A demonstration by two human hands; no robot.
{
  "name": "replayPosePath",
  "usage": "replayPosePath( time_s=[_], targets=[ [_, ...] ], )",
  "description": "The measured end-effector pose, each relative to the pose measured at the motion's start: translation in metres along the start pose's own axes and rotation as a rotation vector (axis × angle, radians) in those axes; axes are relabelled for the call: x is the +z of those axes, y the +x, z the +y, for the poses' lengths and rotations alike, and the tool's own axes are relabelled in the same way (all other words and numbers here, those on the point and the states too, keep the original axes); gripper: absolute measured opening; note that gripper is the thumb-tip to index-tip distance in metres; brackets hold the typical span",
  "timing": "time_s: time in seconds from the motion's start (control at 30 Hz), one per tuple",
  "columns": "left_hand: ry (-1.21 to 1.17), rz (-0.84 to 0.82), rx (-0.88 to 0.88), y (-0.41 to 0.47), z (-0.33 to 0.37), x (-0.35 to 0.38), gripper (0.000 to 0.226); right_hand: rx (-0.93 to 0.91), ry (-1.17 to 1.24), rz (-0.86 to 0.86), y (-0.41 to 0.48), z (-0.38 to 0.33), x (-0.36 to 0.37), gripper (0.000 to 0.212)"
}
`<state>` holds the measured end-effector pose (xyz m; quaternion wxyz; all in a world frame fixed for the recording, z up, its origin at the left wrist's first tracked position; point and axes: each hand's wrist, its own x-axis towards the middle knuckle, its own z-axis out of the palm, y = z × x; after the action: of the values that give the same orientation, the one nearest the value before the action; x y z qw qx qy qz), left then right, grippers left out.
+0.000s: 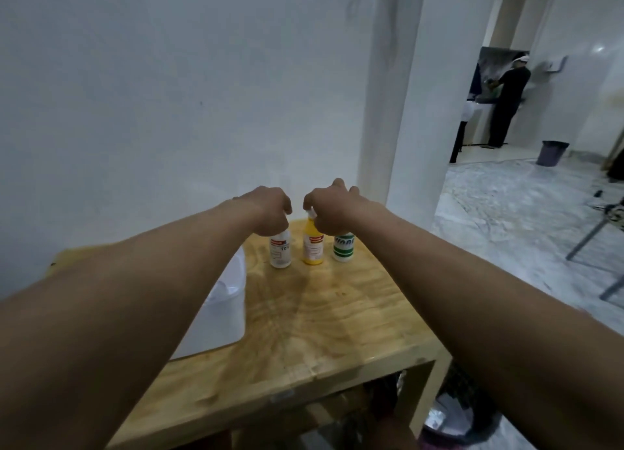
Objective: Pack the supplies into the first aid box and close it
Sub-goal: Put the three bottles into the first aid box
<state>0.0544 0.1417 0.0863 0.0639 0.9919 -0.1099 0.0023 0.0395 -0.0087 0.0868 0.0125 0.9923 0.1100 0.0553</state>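
1. Reaching forward over a wooden table (pixel 304 318), both bare forearms fill the lower part of the view and hide much of what lies beneath them.
2. Three small bottles stand upright in a row near the table's far edge, close to the white wall (pixel 169 95).
3. The left hand (pixel 270 209) is curled over the top of the white bottle (pixel 280 252); its cap is covered, so whether the fingers actually pinch it cannot be told.
4. The white bottle's label shows a red band and "70", the rest too small to read.
5. The right hand (pixel 329 209) is bunched with fingers bent downward over the tops of the yellow bottle (pixel 313 247) and the green-striped bottle (pixel 343 247).
6. A bit of the yellow bottle's white nozzle shows at the thumb; real grip or mere touch cannot be told.
7. The green-striped bottle's upper half is hidden behind the right hand, and its lettering is cut off.
8. A white box (pixel 219 314) sits on the left side of the table, mostly blocked by the left forearm; whether it is open or closed cannot be told.
9. Below the tabletop, dark blurred clutter cannot be identified.
10. Through a doorway at right, a person in dark clothes (pixel 508 105) stands facing away, with a dark bucket (pixel 553 152) on the marbled floor nearby.
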Motion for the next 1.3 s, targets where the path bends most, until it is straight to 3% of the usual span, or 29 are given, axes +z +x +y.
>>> replayPosePath(
  time_s=[0.23, 0.43, 0.83, 1.3],
  targets=[
    [-0.011, 0.059, 0.024, 0.001, -0.005, 0.007, 0.029, -0.04, 0.045, 0.034, 0.004, 0.006, 0.008, 0.027],
    [-0.054, 0.116, 0.026, -0.009, -0.011, -0.004, 0.029, -0.037, 0.063, 0.041, -0.004, 0.009, -0.001, 0.031],
    [-0.07, 0.287, -0.002, -0.075, -0.032, -0.086, 0.024, -0.08, 0.242, 0.14, -0.039, -0.017, -0.086, 0.029],
    [-0.078, 0.291, -0.15, -0.131, -0.075, -0.083, 0.026, -0.143, 0.405, 0.124, -0.042, -0.082, -0.111, 0.026]
  ],
)
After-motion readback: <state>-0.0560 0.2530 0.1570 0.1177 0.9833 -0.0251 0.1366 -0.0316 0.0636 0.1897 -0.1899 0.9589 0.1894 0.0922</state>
